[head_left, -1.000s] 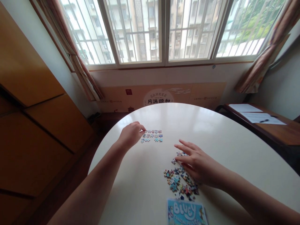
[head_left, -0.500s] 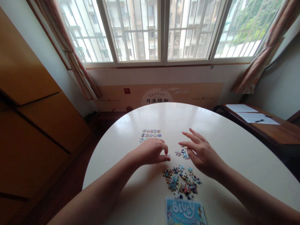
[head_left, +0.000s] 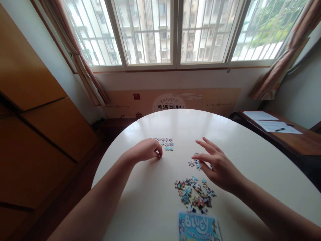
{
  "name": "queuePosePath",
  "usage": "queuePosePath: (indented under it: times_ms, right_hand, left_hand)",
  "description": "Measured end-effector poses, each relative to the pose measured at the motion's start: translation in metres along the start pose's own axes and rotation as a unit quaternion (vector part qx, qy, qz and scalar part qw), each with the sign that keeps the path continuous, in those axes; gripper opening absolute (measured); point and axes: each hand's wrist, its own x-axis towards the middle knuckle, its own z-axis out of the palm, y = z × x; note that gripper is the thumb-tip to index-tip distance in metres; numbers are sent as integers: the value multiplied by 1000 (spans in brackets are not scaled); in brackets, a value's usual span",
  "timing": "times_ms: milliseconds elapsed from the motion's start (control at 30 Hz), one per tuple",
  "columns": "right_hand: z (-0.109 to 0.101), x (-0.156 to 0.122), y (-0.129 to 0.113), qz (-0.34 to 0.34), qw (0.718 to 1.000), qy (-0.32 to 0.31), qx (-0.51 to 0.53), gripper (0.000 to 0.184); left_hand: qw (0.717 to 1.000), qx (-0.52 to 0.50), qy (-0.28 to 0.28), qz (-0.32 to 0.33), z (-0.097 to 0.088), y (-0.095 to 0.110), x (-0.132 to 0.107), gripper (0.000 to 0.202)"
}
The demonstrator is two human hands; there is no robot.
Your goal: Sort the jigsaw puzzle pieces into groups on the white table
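Note:
My left hand (head_left: 147,150) is closed in a pinch on a small jigsaw piece (head_left: 159,157), low over the white table. Just beyond it lie rows of jigsaw pieces (head_left: 168,144), partly covered by the hand. My right hand (head_left: 213,164) hovers with fingers spread, over a small cluster of jigsaw pieces (head_left: 197,164) that it partly hides. Nearer to me is a larger heap of mixed jigsaw pieces (head_left: 195,195), several overlapping. A blue card with the word Bluey (head_left: 199,227) lies below the heap, cut off by the frame's lower edge.
The round white table (head_left: 140,201) has its curved far edge close to a printed panel (head_left: 190,97) under the window. To the right, a brown side table (head_left: 298,142) carries paper sheets (head_left: 276,126) and dark pens. Wooden cabinets (head_left: 45,134) stand at left.
My left hand has moved left with the jigsaw piece, from beside the small cluster to the near side of the rows. My right hand has stayed nearly still.

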Motion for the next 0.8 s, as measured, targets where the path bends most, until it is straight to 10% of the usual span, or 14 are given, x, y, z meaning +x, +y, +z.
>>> queuePosePath:
  times_ms: [200,533,800]
  right_hand:
    - [-1,0,1,4,1000,1,3,30]
    - [5,-2,5,0,1000,-11,4,31]
    - [3,-2,0,-7,1000,-16,6,30]
  left_hand:
    - [987,-14,141,-79,-10,-22,-6,19]
    - [997,5,-36,-75,-8,3,-9,20]
    - [998,24,21,-58,4,-5,0,18]
